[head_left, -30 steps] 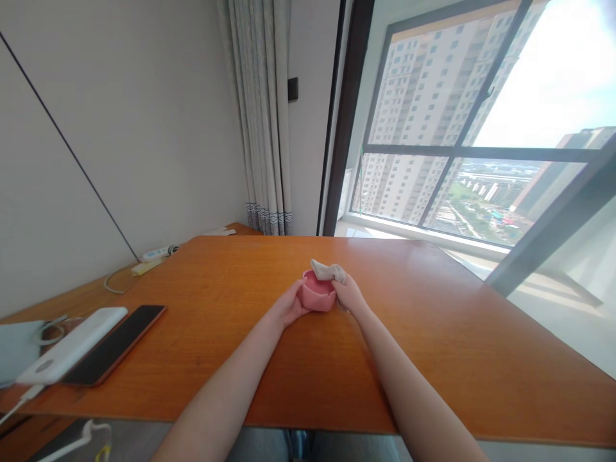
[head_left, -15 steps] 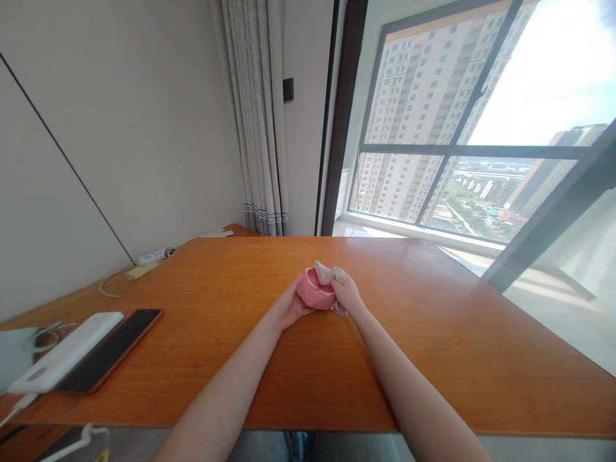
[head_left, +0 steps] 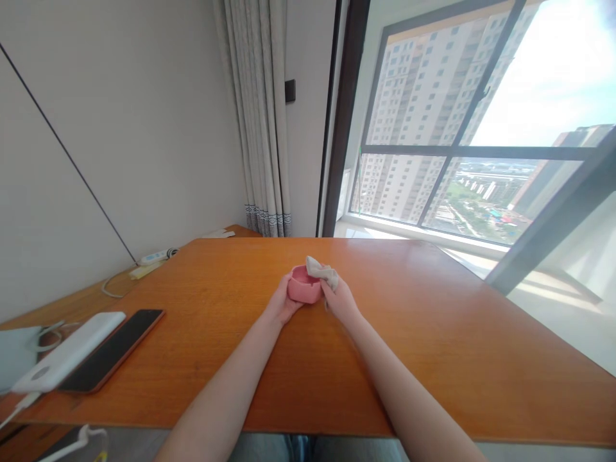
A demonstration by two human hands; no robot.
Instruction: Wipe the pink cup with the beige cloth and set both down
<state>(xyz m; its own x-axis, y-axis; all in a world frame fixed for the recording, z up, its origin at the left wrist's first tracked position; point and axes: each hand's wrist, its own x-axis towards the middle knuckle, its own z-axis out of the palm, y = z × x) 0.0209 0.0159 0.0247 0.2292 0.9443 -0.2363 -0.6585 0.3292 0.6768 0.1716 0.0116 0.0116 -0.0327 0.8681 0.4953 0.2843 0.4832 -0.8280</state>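
Observation:
A small pink bowl-like container [head_left: 304, 294] with angled sides is held up over the wooden table, its opening facing up and slightly toward me. My left hand [head_left: 282, 301] grips it from the left side, fingers partly hidden beneath it. On the right, my right hand [head_left: 341, 300] is closed on a crumpled light grey cloth [head_left: 321, 271]. Part of the cloth lies over the container's far right rim. The right fingertips are close to the container's right wall; whether they touch it I cannot tell.
The brown wooden table [head_left: 433, 359] stretches out around my arms. At the left lie a black-screened phone [head_left: 113, 351] and a white power bank [head_left: 70, 351] with a cable. Farther back, a power strip [head_left: 154, 258] rests by the wall. A large window stands at the right.
Both hands have shifted a little left with the pink container, which now sits more level. The cloth has moved along with the right hand and stands higher at the rim.

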